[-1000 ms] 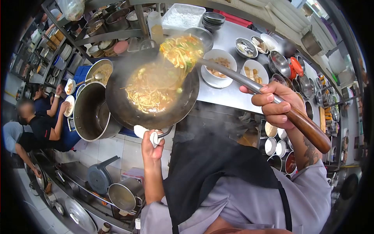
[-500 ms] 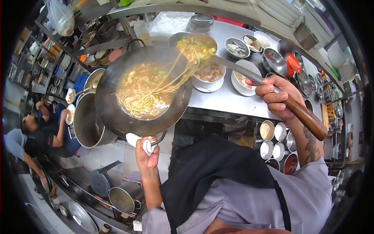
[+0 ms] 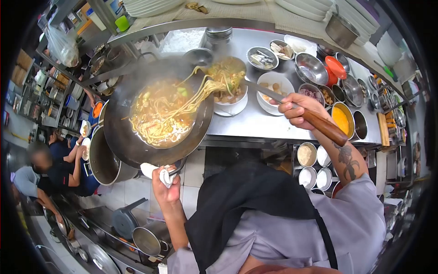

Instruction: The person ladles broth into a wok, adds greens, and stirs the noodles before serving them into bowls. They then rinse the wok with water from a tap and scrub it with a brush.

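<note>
A dark wok (image 3: pixel 114 130), tilted over the counter's left end, holds noodles in steaming orange broth (image 3: pixel 159 116). My left hand (image 3: pixel 167 189) is closed round the wok's handle with a white cloth (image 3: pixel 150 171) between. In my right hand (image 3: pixel 301 112) is the wooden handle (image 3: pixel 326 128) of a ladle, whose bowl is heaped with noodles (image 3: pixel 226 75). Long strands hang from the ladle down into the wok. Just under the ladle stands a white bowl (image 3: pixel 232 106) with brown pieces in it. A second white bowl (image 3: pixel 278 82) with some food is to its right.
Metal bowls of ingredients (image 3: pixel 262 58) and a pot of orange liquid (image 3: pixel 343 119) crowd the steel counter (image 3: pixel 255 125). A large pot (image 3: pixel 98 155) stands left of the wok. Two other people (image 3: pixel 59 164) are at the far left. A shelf with plates (image 3: pixel 153 7) runs above.
The ladle and my right hand have moved left and slightly down in view. Noodle strands now hang in a thicker bunch. The view has shifted, showing more of the counter's right side.
</note>
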A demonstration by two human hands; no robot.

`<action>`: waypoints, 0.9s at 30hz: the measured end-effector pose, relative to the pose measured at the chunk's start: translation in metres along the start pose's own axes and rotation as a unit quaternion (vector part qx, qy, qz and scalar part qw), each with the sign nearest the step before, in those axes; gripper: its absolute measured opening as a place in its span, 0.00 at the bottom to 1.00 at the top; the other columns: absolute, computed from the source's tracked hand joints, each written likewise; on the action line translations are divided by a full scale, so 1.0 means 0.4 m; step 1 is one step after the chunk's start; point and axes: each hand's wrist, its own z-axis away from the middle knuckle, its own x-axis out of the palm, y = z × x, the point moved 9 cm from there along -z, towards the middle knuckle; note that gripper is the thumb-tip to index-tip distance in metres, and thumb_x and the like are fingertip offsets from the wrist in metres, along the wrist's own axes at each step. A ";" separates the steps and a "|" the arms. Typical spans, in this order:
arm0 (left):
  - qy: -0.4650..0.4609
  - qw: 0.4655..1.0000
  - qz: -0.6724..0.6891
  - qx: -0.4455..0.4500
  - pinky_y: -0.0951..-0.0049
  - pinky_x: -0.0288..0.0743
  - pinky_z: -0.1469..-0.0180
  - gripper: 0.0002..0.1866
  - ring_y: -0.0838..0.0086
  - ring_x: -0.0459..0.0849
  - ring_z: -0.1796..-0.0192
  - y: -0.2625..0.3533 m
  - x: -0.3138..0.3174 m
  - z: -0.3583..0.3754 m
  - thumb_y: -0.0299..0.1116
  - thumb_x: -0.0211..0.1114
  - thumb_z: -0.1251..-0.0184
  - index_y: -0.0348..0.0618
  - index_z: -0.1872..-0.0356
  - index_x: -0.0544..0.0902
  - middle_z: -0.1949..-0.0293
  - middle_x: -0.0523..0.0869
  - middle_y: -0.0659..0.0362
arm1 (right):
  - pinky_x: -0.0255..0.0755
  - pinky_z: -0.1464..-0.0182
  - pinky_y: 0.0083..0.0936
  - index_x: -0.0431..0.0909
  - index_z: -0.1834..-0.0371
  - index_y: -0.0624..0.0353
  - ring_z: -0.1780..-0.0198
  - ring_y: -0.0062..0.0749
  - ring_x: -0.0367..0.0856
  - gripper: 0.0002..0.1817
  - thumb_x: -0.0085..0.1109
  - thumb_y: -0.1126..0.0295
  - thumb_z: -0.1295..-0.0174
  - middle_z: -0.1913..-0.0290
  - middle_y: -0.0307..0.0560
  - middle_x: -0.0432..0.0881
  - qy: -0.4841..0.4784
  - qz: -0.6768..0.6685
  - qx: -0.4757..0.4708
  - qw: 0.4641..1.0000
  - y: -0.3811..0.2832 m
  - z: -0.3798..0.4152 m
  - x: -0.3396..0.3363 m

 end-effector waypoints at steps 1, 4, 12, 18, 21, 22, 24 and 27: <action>-0.008 1.000 0.018 -0.001 0.77 0.65 0.83 0.06 0.74 0.80 0.71 -0.005 0.008 -0.002 0.30 0.56 0.39 0.44 0.62 0.73 0.72 0.80 0.57 | 0.60 0.85 0.18 0.60 0.46 0.65 0.84 0.16 0.65 0.15 0.43 0.73 0.35 0.74 0.37 0.68 -0.004 0.006 0.011 1.000 0.000 -0.006 -0.020; -0.019 0.999 0.032 -0.003 0.76 0.65 0.83 0.06 0.72 0.80 0.71 -0.016 0.031 -0.006 0.30 0.56 0.38 0.42 0.62 0.74 0.71 0.81 0.56 | 0.60 0.86 0.18 0.59 0.42 0.67 0.84 0.16 0.64 0.18 0.39 0.74 0.34 0.73 0.38 0.67 0.023 0.025 0.015 0.999 -0.003 -0.021 -0.081; -0.022 1.000 0.016 -0.005 0.76 0.65 0.84 0.07 0.72 0.80 0.73 -0.031 0.050 -0.018 0.31 0.56 0.38 0.42 0.61 0.73 0.72 0.80 0.55 | 0.55 0.85 0.16 0.64 0.52 0.60 0.86 0.13 0.62 0.12 0.47 0.74 0.39 0.78 0.33 0.69 0.112 0.216 -0.030 0.969 -0.025 -0.015 -0.139; -0.032 0.999 0.008 -0.011 0.75 0.64 0.82 0.04 0.73 0.79 0.70 -0.031 0.078 -0.024 0.29 0.55 0.38 0.45 0.64 0.72 0.73 0.78 0.59 | 0.61 0.86 0.17 0.67 0.59 0.64 0.87 0.17 0.66 0.10 0.49 0.76 0.44 0.78 0.35 0.70 0.183 0.366 -0.065 0.910 -0.031 -0.027 -0.173; -0.024 1.000 0.010 -0.016 0.75 0.64 0.83 0.04 0.73 0.79 0.71 -0.031 0.085 -0.029 0.29 0.55 0.38 0.44 0.64 0.72 0.74 0.78 0.58 | 0.64 0.87 0.19 0.69 0.60 0.67 0.89 0.21 0.68 0.11 0.49 0.76 0.46 0.80 0.38 0.71 0.187 0.485 -0.136 0.843 -0.042 -0.039 -0.205; -0.020 1.000 0.012 -0.014 0.76 0.64 0.83 0.04 0.73 0.79 0.71 -0.031 0.083 -0.033 0.29 0.55 0.38 0.44 0.64 0.72 0.74 0.78 0.58 | 0.65 0.87 0.19 0.70 0.58 0.68 0.89 0.21 0.68 0.13 0.49 0.76 0.47 0.80 0.39 0.72 0.181 0.551 -0.177 0.795 -0.050 -0.033 -0.186; -0.016 1.000 0.015 -0.012 0.76 0.64 0.83 0.04 0.73 0.79 0.71 -0.029 0.079 -0.036 0.29 0.56 0.38 0.44 0.63 0.72 0.74 0.78 0.58 | 0.70 0.81 0.26 0.69 0.54 0.72 0.85 0.31 0.73 0.17 0.50 0.76 0.47 0.79 0.47 0.74 0.193 0.598 -0.175 0.758 -0.047 -0.008 -0.193; -0.040 0.999 0.006 -0.014 0.76 0.64 0.83 0.05 0.73 0.79 0.72 -0.029 0.092 -0.044 0.29 0.56 0.38 0.42 0.63 0.72 0.74 0.78 0.58 | 0.71 0.63 0.38 0.66 0.45 0.72 0.70 0.53 0.78 0.24 0.53 0.76 0.47 0.73 0.64 0.76 0.210 0.729 -0.300 0.578 -0.067 0.049 -0.138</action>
